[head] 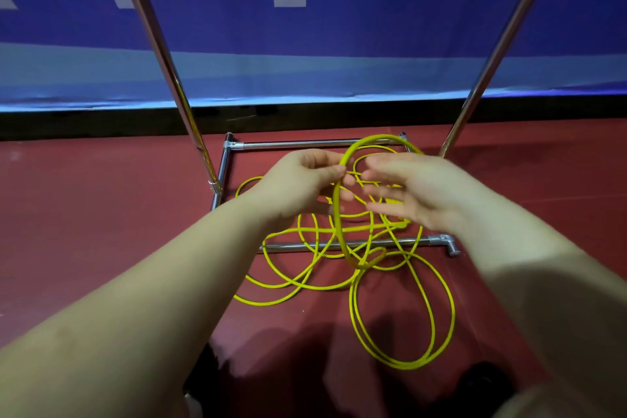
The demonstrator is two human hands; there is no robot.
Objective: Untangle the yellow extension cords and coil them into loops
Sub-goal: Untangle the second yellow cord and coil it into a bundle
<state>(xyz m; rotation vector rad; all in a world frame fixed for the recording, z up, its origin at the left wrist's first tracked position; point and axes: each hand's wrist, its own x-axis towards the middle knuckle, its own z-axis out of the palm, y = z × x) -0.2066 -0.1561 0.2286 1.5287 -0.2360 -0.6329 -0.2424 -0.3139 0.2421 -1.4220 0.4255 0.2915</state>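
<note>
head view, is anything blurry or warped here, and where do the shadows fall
Head view: the right hand is motion-blurred, the left hand pinching the yellow cord is sharper; the metal poles splay outward from wide-angle distortion; dark shadows lie on the red floor at the bottom.

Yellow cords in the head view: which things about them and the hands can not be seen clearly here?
- Right hand: motion-blurred, fingers spread; contact with the raised cord loop unclear.
- Cord tangle on the red floor: both hands hide its middle, so crossings cannot be traced.
- Plug ends: none can be made out.
- Left hand: pinches the loop; the fingertips overlap it.
</note>
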